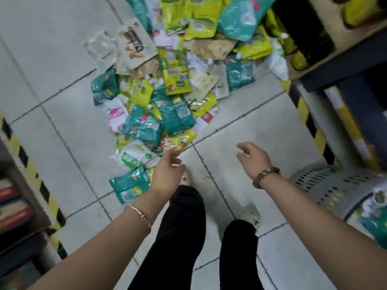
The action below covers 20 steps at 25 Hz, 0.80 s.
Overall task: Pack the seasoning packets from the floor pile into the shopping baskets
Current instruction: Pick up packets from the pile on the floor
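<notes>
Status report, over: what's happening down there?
Left hand open, at seasoning packet pile edge. Right hand open, empty. Grey basket at right, partly filled. No obstruction.

The tiled floor (52, 59) bears a packet pile (171, 80) and a grey basket (335, 185).

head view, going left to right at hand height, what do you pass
striped shelf edge → teal packet → left hand → right hand → grey basket

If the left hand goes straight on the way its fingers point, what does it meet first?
Probably the yellow packet at the near edge of the pile; the left hand looks almost on it, depth unclear.
</notes>
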Motion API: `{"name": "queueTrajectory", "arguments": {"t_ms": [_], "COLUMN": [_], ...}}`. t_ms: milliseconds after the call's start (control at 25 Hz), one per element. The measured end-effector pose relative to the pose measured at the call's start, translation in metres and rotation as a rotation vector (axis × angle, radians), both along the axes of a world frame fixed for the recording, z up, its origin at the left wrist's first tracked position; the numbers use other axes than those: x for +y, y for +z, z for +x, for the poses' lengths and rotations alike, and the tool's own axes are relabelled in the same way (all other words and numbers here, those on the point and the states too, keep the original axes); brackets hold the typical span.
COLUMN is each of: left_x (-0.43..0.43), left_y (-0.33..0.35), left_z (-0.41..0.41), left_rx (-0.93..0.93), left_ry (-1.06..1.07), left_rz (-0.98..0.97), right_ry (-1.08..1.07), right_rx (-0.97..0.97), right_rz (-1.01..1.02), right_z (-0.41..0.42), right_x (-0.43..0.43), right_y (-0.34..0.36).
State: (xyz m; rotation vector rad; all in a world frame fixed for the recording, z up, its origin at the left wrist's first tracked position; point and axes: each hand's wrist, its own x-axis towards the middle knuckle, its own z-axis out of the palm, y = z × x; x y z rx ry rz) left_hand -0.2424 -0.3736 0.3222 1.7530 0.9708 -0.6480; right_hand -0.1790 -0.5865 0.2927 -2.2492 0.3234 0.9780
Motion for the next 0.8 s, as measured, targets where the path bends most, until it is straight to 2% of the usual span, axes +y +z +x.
{"name": "queueTrajectory", "arguments": {"t_ms": [200,480,560,680,800], "left_x": [0.084,0.168,0.186,0.209,0.232], "left_y": [-0.031,-0.145,-0.186,-0.248,-0.301], "left_z": [-0.014,-0.027,-0.037,-0.044,-0.044], "left_rx": [0.118,0.278,0.319,0.358,0.292], "left_ry": [0.044,0.028,-0.055,-0.287,-0.481], "left_rz": [0.052,0.197,0.257,0.437,0.626], "right_ry": [0.207,0.350,0.333,0.269,0.059], "right_rx": [0.165,0.255,0.323,0.456,0.578], "right_rz": [-0.020,-0.111,-0.175,-0.258,-0.218], "right_z": [0.028,0.045,0.042,0.035,0.020], "right_x": [0.094,0.175,0.186,0.197,0.202], "right_y": [-0.027,-0.121,-0.164,-0.237,-0.305]}}
